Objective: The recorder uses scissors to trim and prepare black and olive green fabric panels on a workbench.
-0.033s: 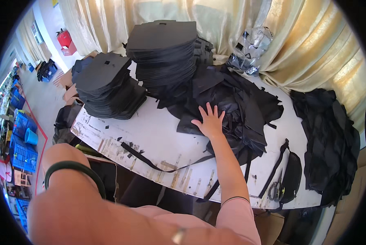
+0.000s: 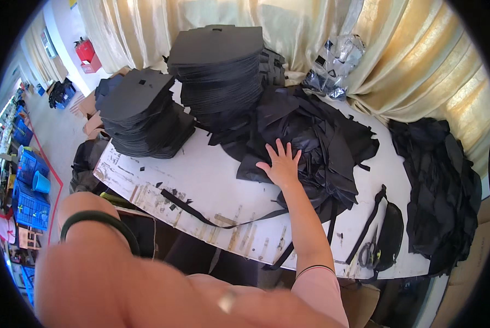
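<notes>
My right hand (image 2: pixel 283 165) lies flat, fingers spread, on a loose heap of black fabric pieces (image 2: pixel 332 134) in the middle of the white table (image 2: pixel 237 197). It presses on the heap's near left part and grips nothing. Very close to the camera, my left hand (image 2: pixel 157 292) fills the lower left and is blurred. A dark green bangle (image 2: pixel 100 220) circles that wrist, and a ring (image 2: pixel 227 300) shows on a finger. Its fingertips cannot be made out. A black strap (image 2: pixel 193 212) trails from the heap along the table's near edge.
Two stacks of dark panels, one nearer (image 2: pixel 141 112) and one taller (image 2: pixel 217 60), stand left of the heap. Scissors (image 2: pixel 369 254) and a black pouch (image 2: pixel 391 232) lie at the near right. More black fabric (image 2: pixel 442 191) hangs over the right edge. A clear plastic bag (image 2: pixel 335 68) sits by the curtain.
My left hand has shifted slightly up and to the left near the camera. My right hand stays in place on the fabric heap.
</notes>
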`<state>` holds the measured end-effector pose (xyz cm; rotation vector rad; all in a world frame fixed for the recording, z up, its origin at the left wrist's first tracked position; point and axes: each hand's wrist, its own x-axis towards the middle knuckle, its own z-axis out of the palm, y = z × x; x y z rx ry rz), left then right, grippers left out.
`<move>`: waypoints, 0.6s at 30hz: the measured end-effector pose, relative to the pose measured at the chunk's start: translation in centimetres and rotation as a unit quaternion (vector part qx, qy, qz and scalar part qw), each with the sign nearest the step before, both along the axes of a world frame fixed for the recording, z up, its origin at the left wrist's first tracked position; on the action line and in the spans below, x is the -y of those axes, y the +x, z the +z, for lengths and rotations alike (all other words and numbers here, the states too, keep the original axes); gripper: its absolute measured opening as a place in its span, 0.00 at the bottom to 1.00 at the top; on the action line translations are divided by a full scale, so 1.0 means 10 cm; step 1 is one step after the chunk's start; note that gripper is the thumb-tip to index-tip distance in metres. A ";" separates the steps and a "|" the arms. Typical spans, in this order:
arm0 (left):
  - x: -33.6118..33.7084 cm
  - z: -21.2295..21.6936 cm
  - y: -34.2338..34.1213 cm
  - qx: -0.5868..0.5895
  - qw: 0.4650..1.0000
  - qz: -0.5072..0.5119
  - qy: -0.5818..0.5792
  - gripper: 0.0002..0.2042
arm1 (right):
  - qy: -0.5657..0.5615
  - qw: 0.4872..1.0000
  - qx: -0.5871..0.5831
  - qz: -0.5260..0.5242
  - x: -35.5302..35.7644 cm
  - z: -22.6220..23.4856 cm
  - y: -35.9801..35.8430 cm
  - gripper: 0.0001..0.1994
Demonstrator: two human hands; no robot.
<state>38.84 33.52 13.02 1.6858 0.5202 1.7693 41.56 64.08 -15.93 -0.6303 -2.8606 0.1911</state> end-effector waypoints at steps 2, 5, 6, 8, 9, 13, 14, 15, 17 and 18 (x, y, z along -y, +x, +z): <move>-0.04 0.03 0.26 0.031 0.999 -0.033 0.006 0.07 | -0.001 1.000 0.012 0.001 0.08 0.00 0.20 0.36; -0.45 -0.05 -0.13 0.064 0.995 -0.073 0.010 0.07 | -0.009 1.000 0.013 0.012 0.17 0.23 0.40 0.33; -0.36 -0.33 -0.22 0.137 0.986 -0.060 -0.077 0.06 | -0.009 1.000 0.009 -0.017 0.23 0.42 0.37 0.33; -0.42 -0.86 -0.49 -0.017 0.974 0.122 -0.189 0.06 | 0.080 0.989 -0.113 -0.051 0.28 0.55 0.29 0.30; -0.50 -1.18 -0.53 0.018 0.940 0.175 -0.294 0.07 | 0.078 0.989 -0.117 -0.051 0.32 0.61 0.18 0.30; -0.89 -2.47 -0.75 -0.012 0.869 0.320 -0.377 0.15 | 0.052 0.987 -0.139 -0.054 0.34 0.61 -0.28 0.22; -0.98 -2.60 -0.75 -0.086 0.838 0.385 -0.377 0.21 | -0.014 0.989 -0.136 -0.063 0.17 0.44 -0.35 0.19; -1.02 -2.64 -0.78 -0.092 0.840 0.380 -0.376 0.21 | -0.081 0.985 -0.132 -0.069 0.07 0.36 -0.40 0.16; -1.02 -2.69 -0.92 -0.185 0.775 0.507 -0.329 0.31 | -0.264 0.914 -0.306 0.045 0.12 0.72 -0.44 0.10; -1.01 -2.74 -1.07 -0.217 0.764 0.540 -0.279 0.39 | -0.375 0.850 -0.356 0.099 0.22 1.04 -0.42 0.09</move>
